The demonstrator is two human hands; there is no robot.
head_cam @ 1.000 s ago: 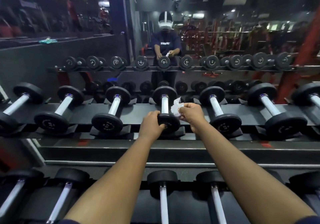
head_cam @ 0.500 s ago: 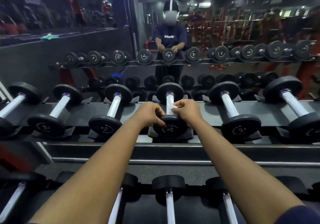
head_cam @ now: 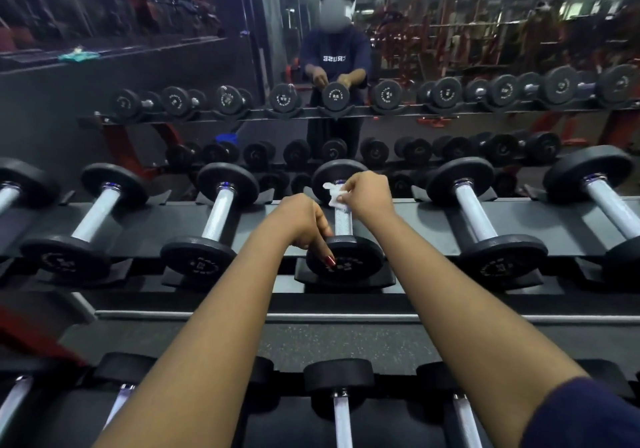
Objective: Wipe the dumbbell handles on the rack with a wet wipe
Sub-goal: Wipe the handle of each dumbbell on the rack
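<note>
The black round-headed dumbbell with a knurled silver handle [head_cam: 343, 226] lies in its cradle on the top shelf of the black metal rack [head_cam: 152, 222], directly between the two hands. The left hand [head_cam: 301, 221] grips the near head from above. One digit with a red nail runs down over the head's face, and the other fingertips are hidden behind the head's rim. The right hand [head_cam: 369, 195] pinches a crumpled white wet wipe [head_cam: 333, 195] against the far end of the handle, just before the far head. The wipe and this hand cover that stretch of handle, so only the near half of the knurling shows. The lettering on the near head's face is too blurred to read.

More black-headed dumbbells [head_cam: 218, 215] sit to the left and right of the hands on the same shelf, and the outermost ones are cut off by the frame's edges. Beneath the forearms a lower row of dumbbells [head_cam: 341, 409] is cropped by the bottom edge. Beyond the hands a wall mirror [head_cam: 450, 49] repeats the rack dimly. A dark blue sleeve [head_cam: 588, 416] shows at the right arm's cropped end.
</note>
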